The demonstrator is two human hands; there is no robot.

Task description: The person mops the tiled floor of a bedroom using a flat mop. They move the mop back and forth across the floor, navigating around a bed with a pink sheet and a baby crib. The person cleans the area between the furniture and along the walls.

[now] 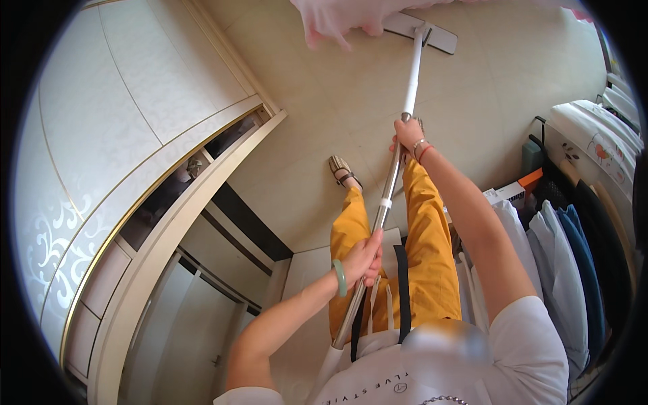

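A flat mop with a long white and silver pole (389, 185) slants from my waist up to the far side of the floor. Its flat white head (437, 39) lies on the tiles, with the left end partly under the hem of a pink cloth (344, 19). My left hand (364, 258), with a green bangle at its wrist, is closed round the lower pole. Higher up, my right hand (407, 133) grips the pole near its white upper section; a bracelet and a red string circle that wrist.
At left stands a pale wardrobe (128, 88) with gold trim and a dark open gap along its edge. Clothes (560, 263) hang at right, beside a white floral bundle (597, 128) and a small box (509, 194). Beige floor tiles (304, 115) lie ahead, and a door (189, 317) is at lower left.
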